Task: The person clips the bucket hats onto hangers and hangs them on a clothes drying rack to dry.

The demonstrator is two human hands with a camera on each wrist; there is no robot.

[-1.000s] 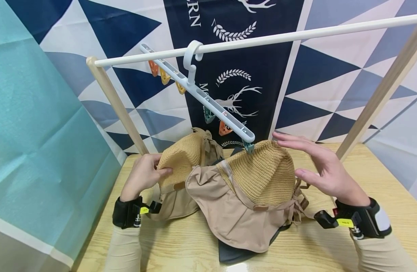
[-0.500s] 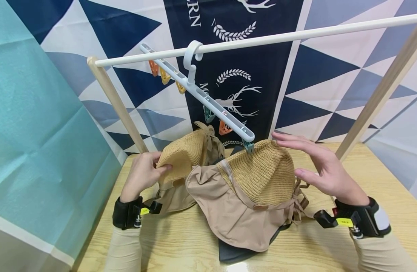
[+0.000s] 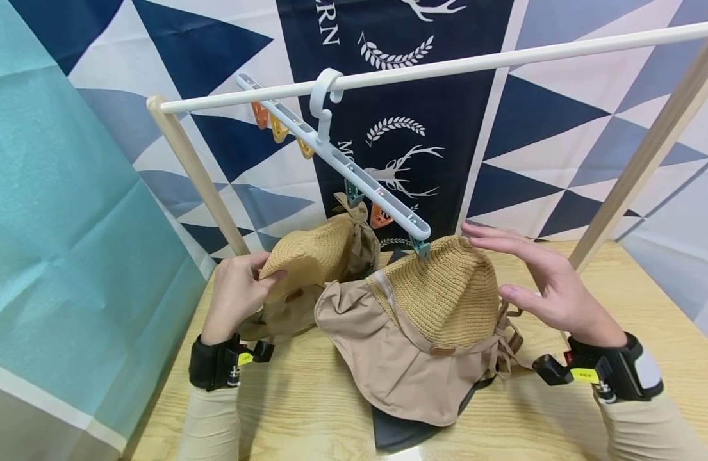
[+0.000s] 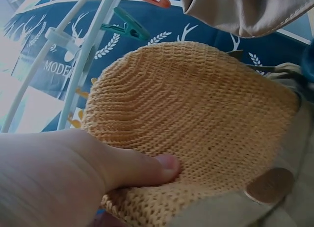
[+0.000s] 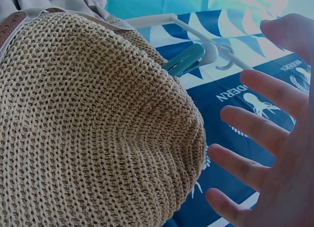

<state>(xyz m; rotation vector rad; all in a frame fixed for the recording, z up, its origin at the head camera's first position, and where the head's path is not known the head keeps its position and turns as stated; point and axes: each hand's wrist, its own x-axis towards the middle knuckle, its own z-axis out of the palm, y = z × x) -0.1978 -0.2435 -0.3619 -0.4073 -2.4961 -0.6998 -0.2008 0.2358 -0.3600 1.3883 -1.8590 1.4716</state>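
Note:
My left hand [image 3: 238, 288] pinches the woven straw crown of a sun hat [image 3: 313, 250] with a tan cloth brim, thumb on the near side; in the left wrist view the thumb presses into the weave. A second straw sun hat [image 3: 446, 301], tan brim hanging down, is held at its crown by a teal clip [image 3: 421, 248] at the near end of a pale blue clip hanger [image 3: 342, 160]. Beside that crown my right hand [image 3: 538, 282] is spread, fingers extended, holding nothing; the right wrist view shows a gap between fingertips and weave.
The hanger hooks over a white rail [image 3: 475, 67] with wooden posts [image 3: 200, 179]. Orange, yellow and teal clips [image 3: 354, 192] hang along it. Dark cloth [image 3: 400, 432] lies under the clipped hat on the wooden table [image 3: 307, 410]. A patterned backdrop stands behind.
My left hand has raised and tipped the left hat; its brim has swung back and up, and its bow now reaches higher near the teal clip. My right hand is nearly still.

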